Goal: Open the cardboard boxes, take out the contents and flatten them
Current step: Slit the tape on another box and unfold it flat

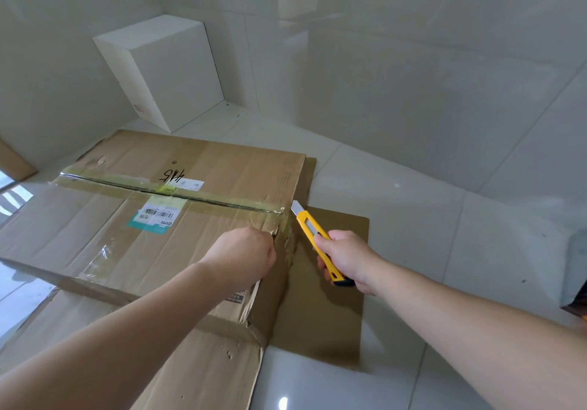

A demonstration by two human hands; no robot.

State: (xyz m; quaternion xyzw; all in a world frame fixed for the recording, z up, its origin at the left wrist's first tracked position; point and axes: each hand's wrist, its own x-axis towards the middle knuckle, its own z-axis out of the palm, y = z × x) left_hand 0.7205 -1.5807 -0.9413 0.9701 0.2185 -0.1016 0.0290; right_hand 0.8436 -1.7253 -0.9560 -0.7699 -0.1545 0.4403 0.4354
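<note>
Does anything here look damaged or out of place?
Yes, mildly. The cardboard box is creased, and its near right corner is torn and ragged by the left hand. The tape along its seam is wrinkled. The right hand holds a yellow utility knife with its blade out.

Brown cardboard box (197,200) on a pale tiled floor, taped seam facing up

Lying wide and low, top flaps closed under clear tape (178,192) along the centre seam; handwritten "415" and a white-and-teal shipping label (155,216) near that seam; creased and torn at the near right corner; resting on flattened cardboard sheets (330,282) spread beneath and to the right
</note>
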